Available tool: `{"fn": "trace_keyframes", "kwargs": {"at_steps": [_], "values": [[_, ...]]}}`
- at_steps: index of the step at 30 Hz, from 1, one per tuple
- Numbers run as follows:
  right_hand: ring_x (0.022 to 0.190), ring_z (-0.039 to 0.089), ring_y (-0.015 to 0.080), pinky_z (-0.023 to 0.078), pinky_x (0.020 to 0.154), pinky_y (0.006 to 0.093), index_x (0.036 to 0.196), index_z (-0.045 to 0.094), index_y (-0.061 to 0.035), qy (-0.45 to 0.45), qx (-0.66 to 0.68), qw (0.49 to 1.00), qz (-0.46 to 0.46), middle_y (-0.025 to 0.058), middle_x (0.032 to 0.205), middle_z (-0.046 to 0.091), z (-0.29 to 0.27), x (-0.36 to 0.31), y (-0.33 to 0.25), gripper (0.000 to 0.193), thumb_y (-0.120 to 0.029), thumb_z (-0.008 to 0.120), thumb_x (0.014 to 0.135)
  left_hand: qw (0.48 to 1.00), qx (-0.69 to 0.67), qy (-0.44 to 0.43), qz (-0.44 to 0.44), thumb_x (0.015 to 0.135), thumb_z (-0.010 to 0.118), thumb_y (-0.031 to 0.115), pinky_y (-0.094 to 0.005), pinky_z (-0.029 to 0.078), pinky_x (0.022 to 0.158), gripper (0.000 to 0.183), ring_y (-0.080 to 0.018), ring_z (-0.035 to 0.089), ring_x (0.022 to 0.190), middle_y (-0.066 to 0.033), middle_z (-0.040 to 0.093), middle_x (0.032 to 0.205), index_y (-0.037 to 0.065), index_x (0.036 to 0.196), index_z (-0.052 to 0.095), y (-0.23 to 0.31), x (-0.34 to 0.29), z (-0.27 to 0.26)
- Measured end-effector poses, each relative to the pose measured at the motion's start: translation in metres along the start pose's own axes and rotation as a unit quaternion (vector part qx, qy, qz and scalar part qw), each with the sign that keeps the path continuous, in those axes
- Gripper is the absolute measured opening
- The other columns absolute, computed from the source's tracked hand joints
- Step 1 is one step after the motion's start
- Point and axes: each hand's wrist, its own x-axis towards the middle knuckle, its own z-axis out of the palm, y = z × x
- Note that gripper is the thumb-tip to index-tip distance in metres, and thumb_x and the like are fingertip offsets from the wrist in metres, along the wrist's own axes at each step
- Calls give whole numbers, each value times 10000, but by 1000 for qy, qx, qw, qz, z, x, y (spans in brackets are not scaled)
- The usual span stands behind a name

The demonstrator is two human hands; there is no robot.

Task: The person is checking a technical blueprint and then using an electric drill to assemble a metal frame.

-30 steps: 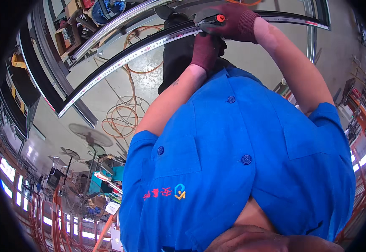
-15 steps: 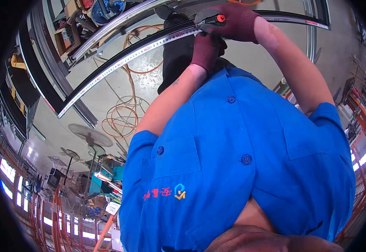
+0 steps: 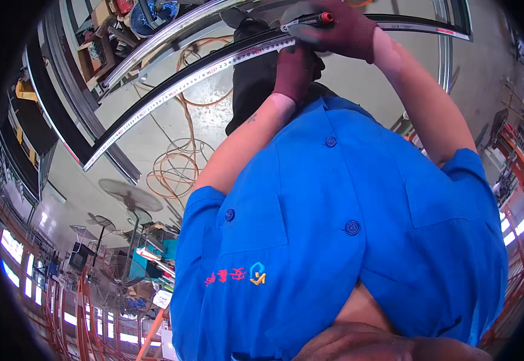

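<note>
A white tape measure blade (image 3: 180, 87) is stretched along the near edge of a long black metal frame bar (image 3: 153, 90), from its left corner to my hands. My left hand (image 3: 295, 71), in a dark red glove with a grey palm, is closed at the blade's right end; the tape's case cannot be made out. Just beyond it, over the bar, my right hand (image 3: 343, 30) in a matching glove grips a black marker pen (image 3: 310, 21) with a red end. The pen lies nearly level, its pale tip end pointing left above the bar.
Another dark frame bar (image 3: 57, 108) runs off from the left corner. A silvery rail (image 3: 171, 42) lies beyond. An orange hose (image 3: 186, 120) coils on the floor under the frame. Standing fans (image 3: 130, 195) are at the left, and a blue bowl of small parts (image 3: 153, 18) sits far left.
My right hand has shifted slightly right and away with the marker, which now lies flatter. A little more of the tape's right end shows. My left hand has barely moved.
</note>
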Motion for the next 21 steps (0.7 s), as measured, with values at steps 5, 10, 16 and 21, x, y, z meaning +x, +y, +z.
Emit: {"fn": "trace_keyframes", "kwargs": {"at_steps": [5,10,16,21], "values": [[905,720,149,610,819,322,1328,708,-36,85,-4,995,-60,33,985,739,-13,-23,-20,335,-203,722,1039,965,183,-3,189,1137,484,318,-366,562,601,373,-194,709,633,-120,726,739,29,1072,711,-12,-18,-12],[1104,748,160,603,966,340,1317,699,-2,69,152,986,7,98,1183,790,-14,-74,-47,314,-72,739,1013,976,139,3,169,1127,502,197,-343,573,585,252,-200,741,677,-121,741,779,38,1105,696,2,-32,-26],[1077,782,209,606,956,350,1246,747,-9,17,70,996,47,139,1163,811,10,-109,-64,305,-85,797,955,958,206,79,185,1151,449,199,-300,528,586,330,-159,685,641,-78,710,754,32,1172,733,40,-62,-29],[1037,782,207,608,914,364,1254,749,-48,51,65,995,52,140,1141,810,25,-117,-69,352,-162,836,932,984,109,77,116,1134,461,158,-327,549,598,296,-183,713,685,-81,725,799,27,1174,723,50,-77,-21]]}}
